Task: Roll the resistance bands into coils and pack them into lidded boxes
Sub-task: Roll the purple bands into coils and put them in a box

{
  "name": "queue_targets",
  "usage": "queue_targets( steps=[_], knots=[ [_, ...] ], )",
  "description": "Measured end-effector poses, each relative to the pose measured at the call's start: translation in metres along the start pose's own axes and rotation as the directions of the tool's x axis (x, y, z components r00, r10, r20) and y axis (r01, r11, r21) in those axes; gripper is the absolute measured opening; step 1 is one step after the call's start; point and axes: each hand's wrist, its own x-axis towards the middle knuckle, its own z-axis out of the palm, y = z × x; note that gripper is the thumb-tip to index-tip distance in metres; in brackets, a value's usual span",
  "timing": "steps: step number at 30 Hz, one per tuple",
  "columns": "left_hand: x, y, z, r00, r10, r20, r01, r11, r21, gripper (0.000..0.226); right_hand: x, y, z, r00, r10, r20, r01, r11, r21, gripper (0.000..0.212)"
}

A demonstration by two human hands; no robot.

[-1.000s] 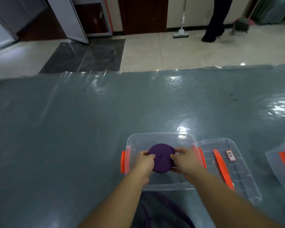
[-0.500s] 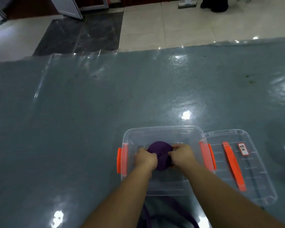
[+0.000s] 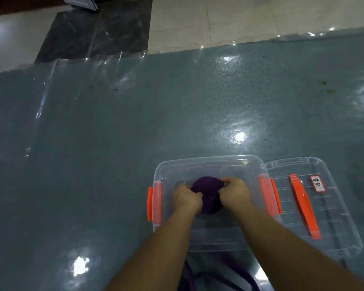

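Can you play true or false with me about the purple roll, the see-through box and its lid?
1. Both hands hold the purple coil. True: the left hand and right hand grip its sides.
2. The coil is inside the clear box. True.
3. The lid is snapped onto the box. False: it lies on the table to the box's right.
4. The box latches are green. False: they are orange.
5. The lid carries a small label. True.

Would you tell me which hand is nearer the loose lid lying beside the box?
Right. The right hand grips the purple coil on the lid's side; the left hand grips its far side.
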Motion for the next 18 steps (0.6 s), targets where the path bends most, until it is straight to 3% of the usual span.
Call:
queue_targets(
  steps=[2, 9, 13, 16, 18],
  knots=[
    [-0.001, 0.002, -0.002, 1.0, 0.001, -0.03, -0.001, 1.0, 0.02, 0.037, 0.0, -0.001, -0.001, 1.0, -0.007, -0.02, 0.006, 0.999, -0.042, 0.038],
    [-0.013, 0.009, -0.001, 0.998, 0.069, -0.003, -0.068, 0.994, 0.087, 0.005, 0.002, 0.001, -0.003, 0.998, 0.054, -0.038, -0.059, 0.985, -0.16, 0.029],
    [-0.029, 0.018, -0.012, 0.989, 0.131, 0.066, -0.143, 0.967, 0.213, 0.03, -0.008, -0.014, -0.01, 0.999, -0.003, 0.052, 0.017, 0.959, -0.283, 0.028],
    [-0.046, 0.023, -0.023, 0.972, 0.149, 0.183, -0.199, 0.934, 0.296, 0.029, -0.018, -0.021, -0.018, 0.988, -0.024, 0.151, 0.076, 0.934, -0.35, 0.007],
    [-0.062, 0.025, -0.029, 0.949, 0.186, 0.257, -0.266, 0.906, 0.328, 0.03, -0.03, -0.023, -0.025, 0.981, -0.054, 0.184, 0.115, 0.934, -0.337, 0.01]
  ],
)
